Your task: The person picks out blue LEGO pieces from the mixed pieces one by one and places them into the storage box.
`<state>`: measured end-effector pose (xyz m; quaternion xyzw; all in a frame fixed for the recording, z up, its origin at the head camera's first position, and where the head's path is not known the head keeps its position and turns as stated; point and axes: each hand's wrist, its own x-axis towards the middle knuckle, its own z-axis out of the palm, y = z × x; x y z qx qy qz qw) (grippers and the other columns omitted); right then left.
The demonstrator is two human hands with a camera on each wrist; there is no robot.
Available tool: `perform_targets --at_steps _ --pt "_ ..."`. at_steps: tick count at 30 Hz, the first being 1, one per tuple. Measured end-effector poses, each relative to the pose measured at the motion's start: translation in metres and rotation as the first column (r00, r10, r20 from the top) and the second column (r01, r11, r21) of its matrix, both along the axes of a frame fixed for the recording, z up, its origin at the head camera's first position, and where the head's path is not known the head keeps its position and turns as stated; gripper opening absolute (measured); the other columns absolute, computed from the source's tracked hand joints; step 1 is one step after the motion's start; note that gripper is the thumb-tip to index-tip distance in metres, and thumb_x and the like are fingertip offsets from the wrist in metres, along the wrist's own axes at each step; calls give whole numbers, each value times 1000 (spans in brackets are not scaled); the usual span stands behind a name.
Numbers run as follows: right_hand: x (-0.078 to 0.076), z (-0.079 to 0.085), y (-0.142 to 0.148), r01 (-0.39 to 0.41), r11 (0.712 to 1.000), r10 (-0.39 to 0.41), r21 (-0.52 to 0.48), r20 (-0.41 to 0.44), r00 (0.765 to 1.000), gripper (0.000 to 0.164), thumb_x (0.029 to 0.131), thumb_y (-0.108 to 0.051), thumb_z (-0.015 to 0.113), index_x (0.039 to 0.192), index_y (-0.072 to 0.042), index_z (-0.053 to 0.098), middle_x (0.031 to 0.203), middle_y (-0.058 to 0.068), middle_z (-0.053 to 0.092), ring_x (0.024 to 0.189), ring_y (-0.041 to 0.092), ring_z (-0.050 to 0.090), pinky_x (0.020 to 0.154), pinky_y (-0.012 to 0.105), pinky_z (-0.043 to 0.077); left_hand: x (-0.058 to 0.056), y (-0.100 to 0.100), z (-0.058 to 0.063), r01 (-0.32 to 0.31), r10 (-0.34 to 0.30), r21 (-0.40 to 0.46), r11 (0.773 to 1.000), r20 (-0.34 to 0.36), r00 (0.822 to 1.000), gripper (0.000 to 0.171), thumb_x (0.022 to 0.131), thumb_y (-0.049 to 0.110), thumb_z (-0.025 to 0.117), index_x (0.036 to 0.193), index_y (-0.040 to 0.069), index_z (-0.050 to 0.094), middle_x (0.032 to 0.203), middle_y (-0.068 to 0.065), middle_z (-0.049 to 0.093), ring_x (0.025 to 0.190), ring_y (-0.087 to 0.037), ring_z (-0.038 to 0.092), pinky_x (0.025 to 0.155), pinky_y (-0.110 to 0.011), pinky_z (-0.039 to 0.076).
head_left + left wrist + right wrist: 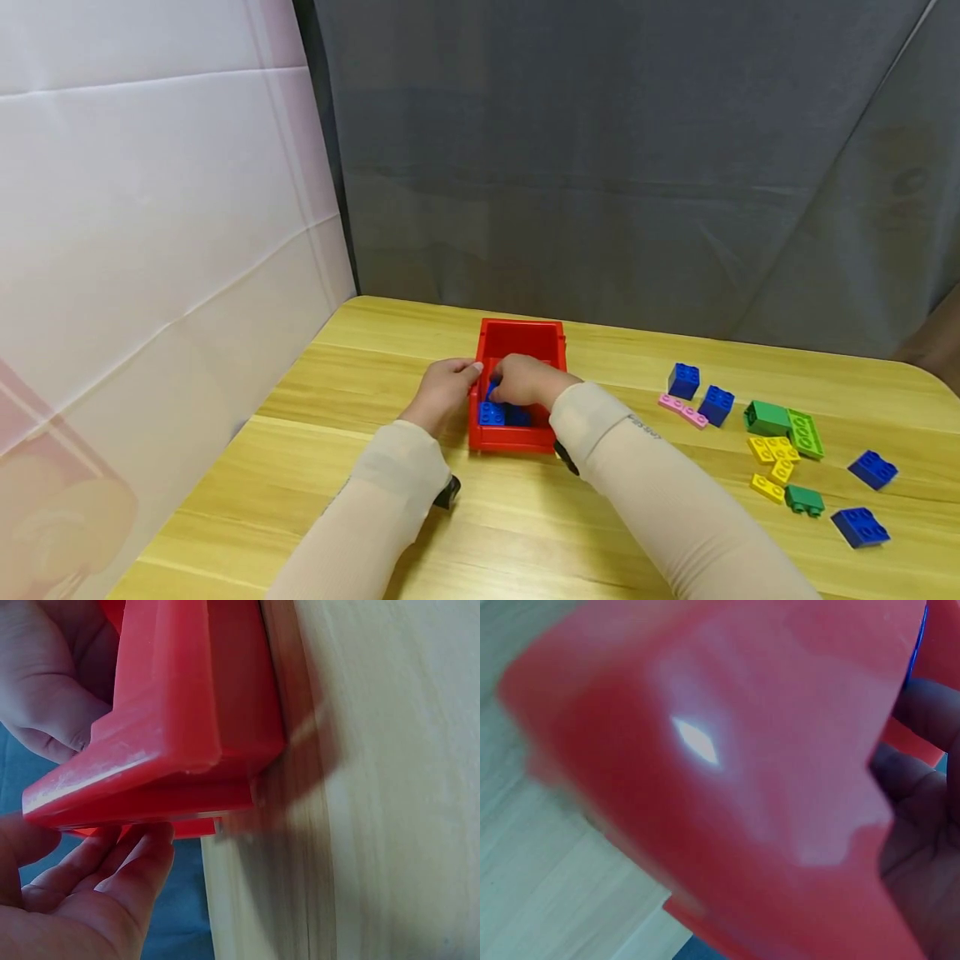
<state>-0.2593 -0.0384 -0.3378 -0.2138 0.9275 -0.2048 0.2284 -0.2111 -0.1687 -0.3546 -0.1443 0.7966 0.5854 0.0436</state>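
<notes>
A red plastic box (517, 442) stands on the wooden table, with blue building bricks (491, 414) inside its near end. My left hand (441, 393) grips the box's left wall; in the left wrist view the thumb lies at the rim and the fingers (139, 870) press the outer side. Reaching over the right wall, my right hand (528, 382) is down inside the box, its fingertips pinching a blue brick (492, 390) that they partly cover. In the right wrist view the red wall (727, 750) hides most of that hand's work.
To the right lie loose bricks: blue ones (683, 381), pink ones (682, 411), yellow ones (778, 450), a dark green one (805, 500) and a light green piece (806, 434). A grey curtain (600, 167) hangs behind the table, a white one (165, 208) at left.
</notes>
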Motion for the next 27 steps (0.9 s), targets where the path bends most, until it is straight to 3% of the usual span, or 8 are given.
perform_targets --at_steps 9,22,27 --pt "-4 -1 0 18 999 -16 -30 52 999 37 90 -20 67 123 -3 65 111 10 67 98 24 61 96 43 49 -2 1 0 -4 3 13 1000 47 999 38 101 23 50 134 4 57 136 -16 53 127 -35 45 107 -49 38" --pt "-6 0 2 43 998 -38 -54 77 996 30 88 -18 68 114 -3 68 102 8 67 95 22 59 94 41 50 -2 4 -1 -1 1 11 1000 10 1000 37 101 21 50 132 2 58 133 -17 56 123 -34 48 106 -48 40" --pt "-6 0 3 63 995 -55 -71 99 994 31 88 -17 70 116 -6 69 107 8 68 99 24 60 96 42 49 -1 4 0 -1 1 10 1000 26 1000 38 101 21 50 133 3 57 135 -17 55 125 -34 47 107 -49 39"
